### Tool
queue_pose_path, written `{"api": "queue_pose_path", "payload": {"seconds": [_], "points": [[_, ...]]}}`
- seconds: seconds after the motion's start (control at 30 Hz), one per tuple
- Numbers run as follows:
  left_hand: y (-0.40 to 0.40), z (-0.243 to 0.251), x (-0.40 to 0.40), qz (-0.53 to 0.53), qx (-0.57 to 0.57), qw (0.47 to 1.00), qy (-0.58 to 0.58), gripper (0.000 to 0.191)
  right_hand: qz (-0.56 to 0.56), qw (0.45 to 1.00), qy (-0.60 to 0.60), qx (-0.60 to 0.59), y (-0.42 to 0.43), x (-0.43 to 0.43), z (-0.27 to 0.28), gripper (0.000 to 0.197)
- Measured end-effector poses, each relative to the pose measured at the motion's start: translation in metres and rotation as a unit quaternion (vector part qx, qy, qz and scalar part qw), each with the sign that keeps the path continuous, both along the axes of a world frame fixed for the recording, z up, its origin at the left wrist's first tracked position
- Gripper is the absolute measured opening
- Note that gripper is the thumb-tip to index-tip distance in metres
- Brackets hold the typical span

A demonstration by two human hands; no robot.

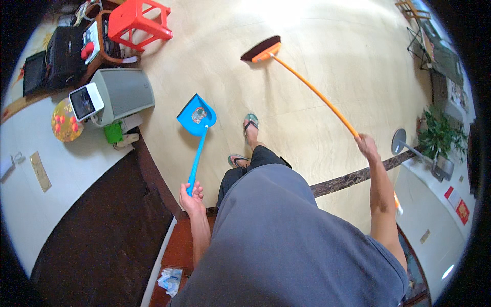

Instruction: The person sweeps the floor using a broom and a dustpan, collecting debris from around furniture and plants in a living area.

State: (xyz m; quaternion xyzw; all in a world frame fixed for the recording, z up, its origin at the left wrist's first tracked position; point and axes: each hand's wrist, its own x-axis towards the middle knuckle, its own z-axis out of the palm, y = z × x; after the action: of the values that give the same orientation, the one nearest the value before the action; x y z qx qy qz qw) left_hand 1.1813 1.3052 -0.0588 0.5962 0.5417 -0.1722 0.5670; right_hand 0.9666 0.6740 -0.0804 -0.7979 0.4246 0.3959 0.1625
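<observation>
My left hand point(192, 198) holds the handle end of a blue long-handled dustpan point(196, 115), its fingers curled around it. The dustpan's scoop has a sticker inside and lies left of my feet, at or just above the floor. My right hand point(367, 147) grips the orange handle of a broom point(267, 53), out to my right. The broom's dark bristles point away from me over the beige tiled floor, ahead of my feet. Part of the handle behind my right hand is hidden by the forearm, and its end shows beyond it.
A red plastic stool point(140, 23) stands at the upper left, near a grey speaker-like box point(123, 93) with a small white-framed screen point(86, 101). A leafy potted plant point(441, 132) is at the right, beside a round grey disc on a stand point(399, 141). Dark stone strips edge the tiles.
</observation>
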Motion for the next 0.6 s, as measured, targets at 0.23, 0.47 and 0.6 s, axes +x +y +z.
{"api": "queue_pose_path", "payload": {"seconds": [0.23,0.47,0.6], "points": [[-0.032,0.011,0.031,-0.039,-0.001,0.999,0.005,0.029,-0.152,0.986,-0.050,-0.036,0.033,-0.043,0.042,0.044],[-0.081,0.038,0.089,-0.102,0.007,0.995,0.015,0.028,-0.194,0.970,-0.133,0.063,-0.019,0.184,-0.133,0.036],[-0.096,0.059,0.123,-0.114,0.017,0.993,0.015,0.029,-0.226,0.965,-0.109,0.076,-0.019,0.298,-0.150,0.025]]}}
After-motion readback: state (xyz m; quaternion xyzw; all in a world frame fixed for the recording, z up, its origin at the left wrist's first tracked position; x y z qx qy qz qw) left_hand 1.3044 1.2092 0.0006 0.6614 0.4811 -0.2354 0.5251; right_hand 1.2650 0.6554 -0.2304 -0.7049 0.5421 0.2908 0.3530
